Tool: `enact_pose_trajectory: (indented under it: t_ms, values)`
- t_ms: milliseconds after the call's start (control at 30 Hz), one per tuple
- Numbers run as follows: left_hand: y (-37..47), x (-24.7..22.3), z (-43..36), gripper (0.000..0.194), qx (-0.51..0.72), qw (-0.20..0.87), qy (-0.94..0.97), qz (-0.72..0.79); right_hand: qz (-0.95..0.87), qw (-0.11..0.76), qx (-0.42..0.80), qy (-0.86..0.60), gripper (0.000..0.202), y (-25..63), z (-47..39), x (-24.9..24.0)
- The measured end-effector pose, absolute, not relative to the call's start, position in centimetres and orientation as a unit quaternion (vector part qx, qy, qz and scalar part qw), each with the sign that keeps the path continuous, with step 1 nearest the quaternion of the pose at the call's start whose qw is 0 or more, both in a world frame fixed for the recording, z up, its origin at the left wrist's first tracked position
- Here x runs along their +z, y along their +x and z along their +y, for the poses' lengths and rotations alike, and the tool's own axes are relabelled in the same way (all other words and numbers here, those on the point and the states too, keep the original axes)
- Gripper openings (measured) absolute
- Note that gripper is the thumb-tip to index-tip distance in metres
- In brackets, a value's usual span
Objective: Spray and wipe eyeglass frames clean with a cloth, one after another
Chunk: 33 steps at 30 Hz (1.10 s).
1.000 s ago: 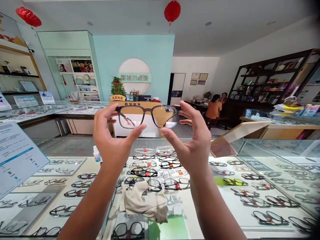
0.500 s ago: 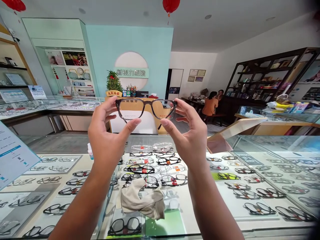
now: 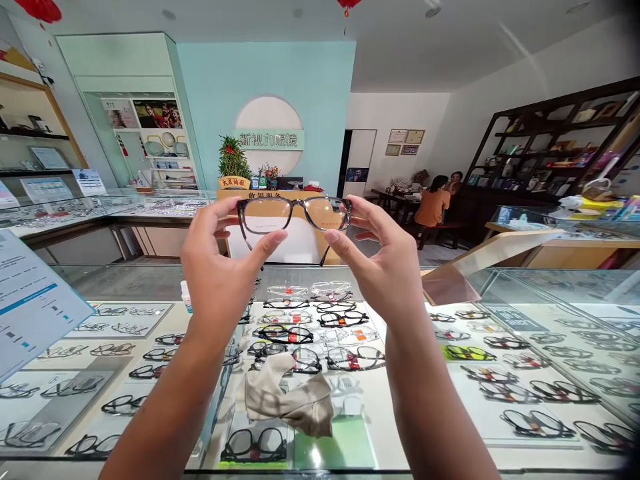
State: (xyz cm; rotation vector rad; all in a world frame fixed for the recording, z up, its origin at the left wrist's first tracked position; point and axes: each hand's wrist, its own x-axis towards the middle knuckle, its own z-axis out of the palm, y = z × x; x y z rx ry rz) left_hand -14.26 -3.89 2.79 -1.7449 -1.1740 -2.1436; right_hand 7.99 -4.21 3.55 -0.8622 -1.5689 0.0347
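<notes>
A pair of dark-framed eyeglasses (image 3: 298, 203) is held up level in front of me, above the glass display case. My left hand (image 3: 220, 247) pinches its left end between thumb and fingers. At the other end, my right hand (image 3: 383, 257) grips the frame the same way. Faint lettering shows on both lenses, and the temples hang open below and behind the front. On the glass top beneath my hands lies a crumpled beige cloth (image 3: 290, 400). Rows of eyeglasses (image 3: 285, 333) are laid out in the case under it.
A printed sheet (image 3: 37, 300) stands at the left, near a small white bottle (image 3: 186, 297). To the right is a tilted wooden-edged mirror or stand (image 3: 453, 287). Further back are a counter with a potted plant (image 3: 233, 160) and two people (image 3: 433, 203) seated at a table.
The eyeglasses have tilted so the lenses look flatter and the temples show lower. Both hands keep their hold. The view has shifted slightly, moving the scene a little to the right.
</notes>
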Motion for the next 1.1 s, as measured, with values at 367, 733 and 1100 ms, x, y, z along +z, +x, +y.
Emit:
enact_pose_trajectory:
  t_ms: [367, 733, 1100]
  values:
    - [-13.9, 2.7, -4.3, 0.070, -0.697, 0.145, -0.585, -0.389, -0.715, 0.565, 0.021, -0.411, 0.058, 8.3, -4.9, 3.6]
    - [-13.8, 2.9, -5.0, 0.067, -0.693, 0.154, -0.589, -0.387, -0.712, 0.539, 0.010, -0.449, 0.065, 8.8, -6.2, 3.9]
    - [-13.9, 3.0, -5.2, 0.065, -0.685, 0.150, -0.596, -0.392, -0.704, 0.546, -0.005, -0.453, 0.065, 8.6, -6.5, 3.8]
